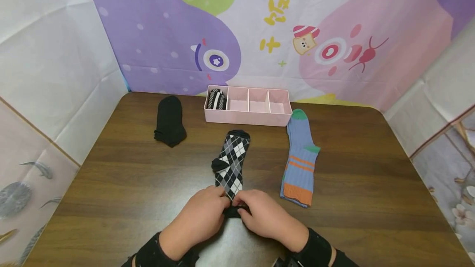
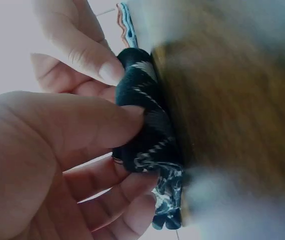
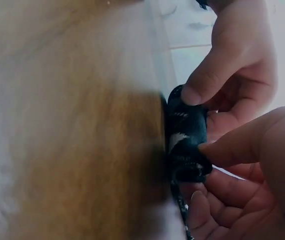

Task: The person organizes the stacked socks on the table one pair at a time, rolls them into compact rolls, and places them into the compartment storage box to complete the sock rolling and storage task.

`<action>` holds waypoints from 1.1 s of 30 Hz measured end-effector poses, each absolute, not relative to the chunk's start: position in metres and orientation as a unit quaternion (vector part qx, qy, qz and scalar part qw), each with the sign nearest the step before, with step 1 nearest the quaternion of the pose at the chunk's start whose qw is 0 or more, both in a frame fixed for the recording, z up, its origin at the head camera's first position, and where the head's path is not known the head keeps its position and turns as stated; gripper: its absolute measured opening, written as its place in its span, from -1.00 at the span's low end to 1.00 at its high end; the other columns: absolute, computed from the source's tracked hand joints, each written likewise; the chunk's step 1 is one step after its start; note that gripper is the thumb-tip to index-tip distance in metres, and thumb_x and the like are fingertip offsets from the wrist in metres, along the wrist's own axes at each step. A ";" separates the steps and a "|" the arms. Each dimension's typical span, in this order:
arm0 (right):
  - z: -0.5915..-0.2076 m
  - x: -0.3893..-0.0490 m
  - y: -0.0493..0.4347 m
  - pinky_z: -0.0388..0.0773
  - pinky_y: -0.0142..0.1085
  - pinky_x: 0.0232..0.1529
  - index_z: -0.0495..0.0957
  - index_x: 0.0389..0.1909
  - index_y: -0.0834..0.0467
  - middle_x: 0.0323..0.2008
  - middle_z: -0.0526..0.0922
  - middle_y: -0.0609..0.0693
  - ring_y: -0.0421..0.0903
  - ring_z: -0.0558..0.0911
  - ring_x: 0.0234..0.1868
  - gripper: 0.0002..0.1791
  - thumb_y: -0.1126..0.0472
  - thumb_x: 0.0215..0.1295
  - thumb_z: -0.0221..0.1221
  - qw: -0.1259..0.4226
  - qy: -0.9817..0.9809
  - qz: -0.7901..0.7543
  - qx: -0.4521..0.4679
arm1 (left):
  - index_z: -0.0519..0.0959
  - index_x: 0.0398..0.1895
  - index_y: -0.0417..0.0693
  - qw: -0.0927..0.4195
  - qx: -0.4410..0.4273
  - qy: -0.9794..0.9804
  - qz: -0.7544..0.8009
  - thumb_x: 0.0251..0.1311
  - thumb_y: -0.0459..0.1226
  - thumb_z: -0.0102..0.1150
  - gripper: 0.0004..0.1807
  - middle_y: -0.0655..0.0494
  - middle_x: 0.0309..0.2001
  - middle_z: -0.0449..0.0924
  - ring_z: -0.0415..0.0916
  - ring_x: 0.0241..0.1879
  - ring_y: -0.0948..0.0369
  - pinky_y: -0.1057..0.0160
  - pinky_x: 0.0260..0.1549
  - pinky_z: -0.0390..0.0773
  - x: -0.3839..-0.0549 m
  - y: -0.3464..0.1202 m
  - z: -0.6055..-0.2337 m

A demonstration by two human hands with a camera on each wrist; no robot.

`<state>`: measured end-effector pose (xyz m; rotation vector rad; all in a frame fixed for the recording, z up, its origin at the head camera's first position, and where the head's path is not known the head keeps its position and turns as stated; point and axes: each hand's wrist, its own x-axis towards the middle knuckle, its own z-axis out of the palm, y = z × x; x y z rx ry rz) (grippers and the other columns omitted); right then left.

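Observation:
A pair of black, grey and white argyle socks [image 1: 234, 162] lies lengthwise on the table, toes pointing to the back. My left hand [image 1: 205, 214] pinches the left side of their near end, which is rolled over. On the right side of that end, my right hand [image 1: 265, 216] pinches with thumb and fingers. In the left wrist view the dark rolled part [image 2: 145, 115] lies between thumbs and fingers, and the flat remainder runs on past it. The right wrist view shows the roll [image 3: 187, 132] as a short thick bundle at the table surface.
A pink box [image 1: 248, 117] with several compartments stands at the back, with a striped rolled sock [image 1: 217, 99] in its leftmost one. Black socks [image 1: 170, 120] lie at the back left. Blue socks with orange cuffs and green toes [image 1: 301, 160] lie to the right.

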<state>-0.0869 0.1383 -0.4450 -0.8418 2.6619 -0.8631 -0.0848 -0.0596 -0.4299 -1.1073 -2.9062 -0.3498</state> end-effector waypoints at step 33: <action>-0.449 -0.088 0.138 0.54 -0.32 -0.22 0.52 -0.21 0.00 -0.25 0.56 -0.18 -0.27 0.54 -0.25 -0.92 0.25 0.36 0.17 0.094 0.907 -0.299 -0.281 | 0.48 -0.43 0.04 -0.037 -0.318 -0.929 -0.183 -0.11 -0.42 0.27 -0.79 0.23 -0.39 0.36 0.38 -0.47 0.24 0.23 -0.45 0.49 -0.091 -0.065 -0.435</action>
